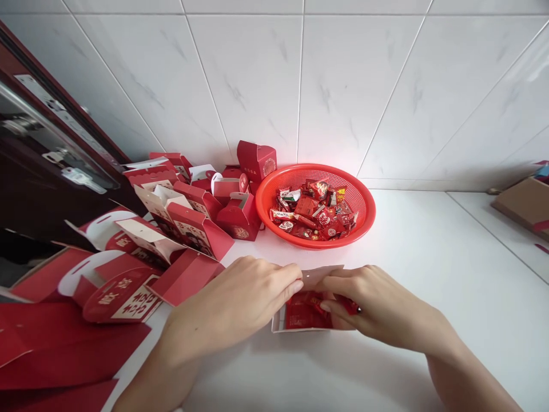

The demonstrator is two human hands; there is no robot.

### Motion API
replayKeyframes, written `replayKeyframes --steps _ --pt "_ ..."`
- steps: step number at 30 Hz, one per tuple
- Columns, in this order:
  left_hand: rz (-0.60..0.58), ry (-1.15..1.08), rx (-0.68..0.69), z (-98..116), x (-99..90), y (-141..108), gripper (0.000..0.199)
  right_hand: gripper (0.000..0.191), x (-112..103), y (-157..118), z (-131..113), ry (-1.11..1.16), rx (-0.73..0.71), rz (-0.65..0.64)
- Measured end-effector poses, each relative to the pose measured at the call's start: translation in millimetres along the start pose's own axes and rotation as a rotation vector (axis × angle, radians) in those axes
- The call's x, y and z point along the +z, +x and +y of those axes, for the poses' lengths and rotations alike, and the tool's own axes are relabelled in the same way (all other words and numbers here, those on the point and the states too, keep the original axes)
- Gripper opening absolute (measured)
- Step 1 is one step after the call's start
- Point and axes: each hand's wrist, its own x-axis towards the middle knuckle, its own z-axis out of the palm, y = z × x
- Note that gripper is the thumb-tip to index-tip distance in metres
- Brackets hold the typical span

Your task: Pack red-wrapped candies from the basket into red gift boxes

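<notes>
A small paper candy box [279, 320] lies with its top open in front of me, its pale inside showing. Red wrapped candies [306, 312] are inside it. My left hand [257, 292] has thumb and fingers closed on the box's far left edge by the raised flap. On the right side, my right hand [373, 300] reaches over the opening with bent fingers and thumb around a red-wrapped candy. Its fingers partly hide that candy. Just beyond the box stands a red plastic basket [364, 229] holding many wrapped candies.
Several red folded gift boxes [199, 232] crowd the left side of the white table [429, 246]. Flat red card pieces [64, 349] lie at the near left. A dark door with keys [81, 178] is at far left. A cardboard box [521, 203] sits far right, and a tiled wall [257, 86] stands behind.
</notes>
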Motion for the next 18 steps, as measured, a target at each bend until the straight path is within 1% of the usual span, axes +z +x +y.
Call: replayKeyframes --steps 2,6,9,13,16,18 --pt "0.008 0.012 0.018 2.8 1.9 2.1 0.033 0.029 0.3 0.6 0.3 0.026 -0.004 -0.015" --pt "0.045 0.009 0.08 9.8 6.5 8.5 0.03 0.016 1.6 3.3 0.6 0.078 0.021 0.004" --pt "0.094 0.0 0.102 11.7 9.3 12.3 0.03 0.017 4.1 6.1 0.6 0.147 0.063 0.034" --pt "0.116 0.008 0.077 11.7 11.1 14.7 0.027 0.018 10.3 9.5 -0.3 0.285 0.131 0.104" --pt "0.108 0.014 0.02 13.4 10.4 15.0 0.026 0.017 14.7 11.2 -1.5 0.38 0.119 0.129" --pt "0.077 -0.004 -0.028 13.8 8.0 13.1 0.027 0.017 16.1 11.6 -2.0 0.382 0.1 0.142"
